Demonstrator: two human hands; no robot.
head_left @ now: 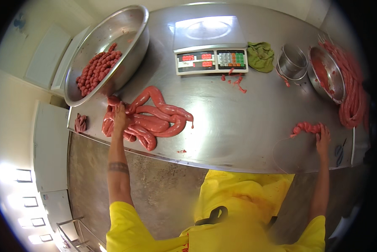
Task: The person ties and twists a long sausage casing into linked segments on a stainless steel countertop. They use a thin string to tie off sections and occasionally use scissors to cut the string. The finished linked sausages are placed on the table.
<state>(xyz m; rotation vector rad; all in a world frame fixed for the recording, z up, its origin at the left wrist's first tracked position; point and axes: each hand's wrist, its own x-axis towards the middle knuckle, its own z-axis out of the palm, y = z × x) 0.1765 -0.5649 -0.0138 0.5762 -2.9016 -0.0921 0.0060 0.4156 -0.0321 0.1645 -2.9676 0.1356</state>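
Has a wide steel basin (pixel 134 52) at the left end of the bench (pixel 234 130), with small linked sausages (pixel 98 69) inside, and a crumpled dark red cloth (pixel 81 123) at the front left corner. Rests the left hand (pixel 120 117) on a glossy heap of long filled casing (pixel 155 122) by the front edge, with fingers partly curled; cannot tell whether closed round a strand. Has a scale (pixel 211 71) toward the middle of the far edge, then a green cloth (pixel 260 56) just beside it, a round steel container (pixel 291 63) and a steel bowl (pixel 333 69) toward the right end. Holds the right hand (pixel 323 136) half curled over a short twisted sausage string (pixel 307 128) near the front right corner; cannot tell how firmly. Has scissors (pixel 339 154) at that corner, and more casing (pixel 348 84) along the right edge.
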